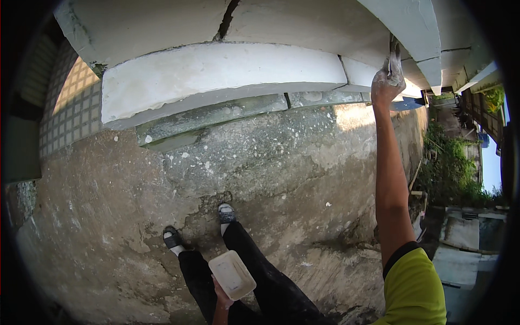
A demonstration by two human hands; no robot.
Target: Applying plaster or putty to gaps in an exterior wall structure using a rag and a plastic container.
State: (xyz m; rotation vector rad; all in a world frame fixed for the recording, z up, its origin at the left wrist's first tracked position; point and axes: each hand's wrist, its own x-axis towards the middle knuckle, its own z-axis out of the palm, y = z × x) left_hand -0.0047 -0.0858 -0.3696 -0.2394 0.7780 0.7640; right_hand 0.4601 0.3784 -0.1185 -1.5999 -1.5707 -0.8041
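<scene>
My left hand [222, 295] is closed on the edge of a shallow off-white rectangular tub [233, 275], held low in front of my legs. A pale smear shows inside the tub. My right arm is stretched far out, up and to the right. At its end my right hand [388, 86], dusted with white, is closed round a narrow tool that looks like a putty knife [393, 46]. The tool's tip is at the grey wall [309, 27], just beside a white-painted upright [414, 24]. Its blade is mostly hidden by the fingers and too small to make out fully.
A white ledge [216, 76] with a dark crack runs along the wall, above a lower paint-spattered step [216, 116]. My sandalled feet stand on rough, stained concrete [281, 179]. Green plants [447, 165] and pale sheets [460, 252] lie to the right.
</scene>
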